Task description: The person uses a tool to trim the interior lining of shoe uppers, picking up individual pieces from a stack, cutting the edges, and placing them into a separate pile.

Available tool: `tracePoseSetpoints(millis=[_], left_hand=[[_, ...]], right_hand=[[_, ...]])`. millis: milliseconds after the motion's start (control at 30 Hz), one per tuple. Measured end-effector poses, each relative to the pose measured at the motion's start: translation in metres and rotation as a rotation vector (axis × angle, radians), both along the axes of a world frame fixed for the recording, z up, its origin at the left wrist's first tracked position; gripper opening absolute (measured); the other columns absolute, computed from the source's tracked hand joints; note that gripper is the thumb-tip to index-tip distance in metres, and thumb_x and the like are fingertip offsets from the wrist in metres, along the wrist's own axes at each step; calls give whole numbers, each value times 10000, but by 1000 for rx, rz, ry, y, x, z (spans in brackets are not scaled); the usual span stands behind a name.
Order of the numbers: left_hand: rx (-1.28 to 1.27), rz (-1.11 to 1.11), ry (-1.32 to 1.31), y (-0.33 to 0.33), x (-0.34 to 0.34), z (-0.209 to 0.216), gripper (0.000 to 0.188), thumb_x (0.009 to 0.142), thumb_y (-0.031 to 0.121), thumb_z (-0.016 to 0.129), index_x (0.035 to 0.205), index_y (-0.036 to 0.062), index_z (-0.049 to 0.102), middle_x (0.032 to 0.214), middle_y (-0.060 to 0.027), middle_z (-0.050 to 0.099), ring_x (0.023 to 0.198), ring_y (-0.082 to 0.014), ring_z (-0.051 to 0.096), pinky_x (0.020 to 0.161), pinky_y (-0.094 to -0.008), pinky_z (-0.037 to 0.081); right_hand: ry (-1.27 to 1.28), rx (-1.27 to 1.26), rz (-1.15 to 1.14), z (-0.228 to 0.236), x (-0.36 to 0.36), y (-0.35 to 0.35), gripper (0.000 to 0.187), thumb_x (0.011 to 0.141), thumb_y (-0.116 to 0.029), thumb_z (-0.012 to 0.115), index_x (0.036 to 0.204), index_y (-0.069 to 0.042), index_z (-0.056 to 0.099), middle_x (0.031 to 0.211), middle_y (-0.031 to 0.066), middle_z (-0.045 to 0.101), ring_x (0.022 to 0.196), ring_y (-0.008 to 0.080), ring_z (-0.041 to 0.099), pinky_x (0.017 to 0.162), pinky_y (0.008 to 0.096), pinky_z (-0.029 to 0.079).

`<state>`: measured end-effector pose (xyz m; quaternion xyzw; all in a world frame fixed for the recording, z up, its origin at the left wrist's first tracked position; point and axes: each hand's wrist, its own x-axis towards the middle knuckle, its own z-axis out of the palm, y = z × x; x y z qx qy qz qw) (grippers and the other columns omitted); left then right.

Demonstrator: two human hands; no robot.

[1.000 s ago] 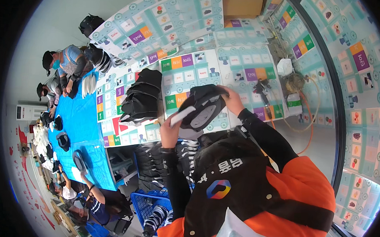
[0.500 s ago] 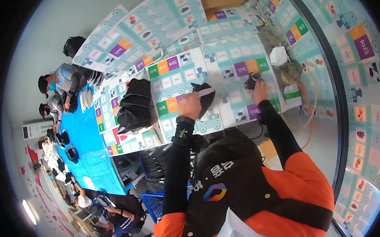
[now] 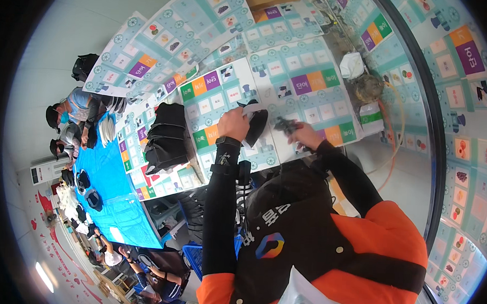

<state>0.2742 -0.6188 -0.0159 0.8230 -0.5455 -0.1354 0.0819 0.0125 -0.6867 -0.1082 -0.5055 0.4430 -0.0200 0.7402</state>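
Observation:
My left hand (image 3: 233,124) is closed on a black fabric piece (image 3: 258,129) with a pale band along its edge, which looks like part of a cap. It is held over the patterned sheet on the table. To its right, my right hand (image 3: 308,136) grips a small dark hand tool (image 3: 286,125) whose tip points toward the fabric piece, with a gap between them. Motion blur hides the tool's exact kind. Left of my left hand lies a stack of similar black fabric pieces (image 3: 167,140).
Patterned sheets cover the worktable (image 3: 312,73). A white bag (image 3: 352,65) and an orange hose (image 3: 388,136) are at the right. Farther left stands a blue-covered table (image 3: 111,184) with caps, where a person (image 3: 78,109) works. A blue crate (image 3: 194,258) sits below.
My right hand has moved left and down with the tool, closer to the black fabric piece. The left hand and fabric piece shift slightly left, as the whole view does.

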Motion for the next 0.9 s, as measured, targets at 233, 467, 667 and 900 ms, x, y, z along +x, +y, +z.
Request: tracePoseSetpoints(millis=[233, 467, 667, 900], left_hand=[[17, -19, -9, -6, -4, 2, 189, 878, 238, 655, 942, 69, 709, 899, -195, 726, 860, -416, 703, 769, -516, 566], [0, 7, 17, 5, -1, 4, 194, 877, 244, 652, 945, 72, 711, 915, -196, 727, 878, -425, 699, 787, -521, 564], [5, 31, 37, 14, 3, 4, 202, 874, 244, 652, 965, 72, 704, 929, -190, 728, 889, -422, 696, 793, -526, 561], [26, 36, 28, 19, 0, 7, 210, 866, 247, 662, 977, 73, 702, 940, -183, 727, 900, -412, 695, 802, -518, 560]], right_hand=[[56, -283, 19, 10, 24, 25, 207, 861, -156, 595, 887, 42, 651, 657, 152, 677, 547, 254, 687, 557, 370, 572], [106, -410, 99, 13, 31, 29, 242, 869, -198, 585, 881, 29, 666, 730, 220, 685, 656, 362, 697, 663, 453, 554], [125, -550, 116, 12, 41, 32, 257, 878, -214, 576, 905, 18, 682, 868, 280, 684, 877, 481, 649, 799, 546, 507], [105, -510, 173, 15, 45, 32, 253, 855, -193, 579, 936, 17, 695, 893, 294, 681, 899, 486, 645, 808, 552, 500]])
